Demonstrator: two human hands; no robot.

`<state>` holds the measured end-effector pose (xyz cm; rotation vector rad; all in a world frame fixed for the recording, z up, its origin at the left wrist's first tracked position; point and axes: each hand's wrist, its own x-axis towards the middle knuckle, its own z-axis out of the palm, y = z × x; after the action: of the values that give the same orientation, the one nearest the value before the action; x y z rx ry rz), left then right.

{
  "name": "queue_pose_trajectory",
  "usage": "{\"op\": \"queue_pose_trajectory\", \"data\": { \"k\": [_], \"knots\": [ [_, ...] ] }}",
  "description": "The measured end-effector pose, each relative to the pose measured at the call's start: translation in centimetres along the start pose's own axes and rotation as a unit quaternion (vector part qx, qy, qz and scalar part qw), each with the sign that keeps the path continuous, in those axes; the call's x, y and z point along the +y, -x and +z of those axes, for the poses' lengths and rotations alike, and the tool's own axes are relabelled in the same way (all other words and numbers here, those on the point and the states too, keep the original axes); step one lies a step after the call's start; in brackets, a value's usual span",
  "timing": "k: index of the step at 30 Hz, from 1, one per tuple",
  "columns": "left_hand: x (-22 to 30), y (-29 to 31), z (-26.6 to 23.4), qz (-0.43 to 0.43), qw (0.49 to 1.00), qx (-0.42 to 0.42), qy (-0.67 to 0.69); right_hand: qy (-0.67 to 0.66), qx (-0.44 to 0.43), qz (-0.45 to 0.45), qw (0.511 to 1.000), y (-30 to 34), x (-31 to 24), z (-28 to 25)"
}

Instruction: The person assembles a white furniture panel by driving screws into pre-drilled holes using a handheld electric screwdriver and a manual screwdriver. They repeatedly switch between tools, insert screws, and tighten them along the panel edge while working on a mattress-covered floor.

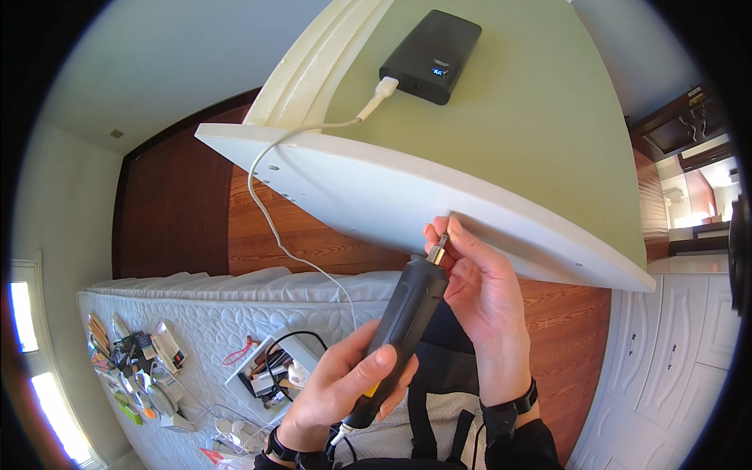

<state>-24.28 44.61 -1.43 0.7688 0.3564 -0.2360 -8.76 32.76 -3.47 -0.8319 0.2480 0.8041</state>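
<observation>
A black cordless-style electric screwdriver (403,309) points up and slightly right, its body wrapped by my left hand (333,388). A white plug sits at its lower end. My right hand (487,286) pinches the thin metal bit (444,239) at the tool's silver chuck; whether a screw sits at the tip is hidden by the fingers. Close behind the fingertips is the white front edge of a panel (345,176) with small holes along it. On the green top surface (533,117) lies a black power bank (432,59) with a lit display.
A white cable (262,204) runs from the power bank over the panel edge toward my lap. To the left, a quilted mattress (204,313) carries a white tray (244,376) of tools and a pile of loose items (149,368). White cabinets (666,345) stand at the right.
</observation>
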Motion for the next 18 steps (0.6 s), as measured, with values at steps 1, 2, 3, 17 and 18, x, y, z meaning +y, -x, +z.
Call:
{"op": "queue_pose_trajectory", "data": {
  "k": [1,2,3,17,18],
  "knots": [
    [0.0,0.0,0.0,-0.001,1.0,-0.001,-0.005,-0.001,0.001,0.001,1.0,0.0,0.0,0.0],
    [0.0,0.0,0.2,-0.001,1.0,0.0,-0.004,-0.002,0.003,0.001,1.0,0.0,0.0,0.0],
    [-0.1,0.0,0.3,0.0,1.0,0.001,0.004,-0.003,0.004,0.002,1.0,0.0,0.0,-0.1],
    [0.0,0.1,1.2,0.0,0.999,0.024,-0.043,-0.008,-0.022,-0.001,1.0,-0.2,0.3,-0.7],
    [-0.1,0.0,1.2,0.0,0.999,0.026,-0.043,-0.009,-0.022,0.0,1.0,-0.2,0.3,-0.8]
  ]
}}
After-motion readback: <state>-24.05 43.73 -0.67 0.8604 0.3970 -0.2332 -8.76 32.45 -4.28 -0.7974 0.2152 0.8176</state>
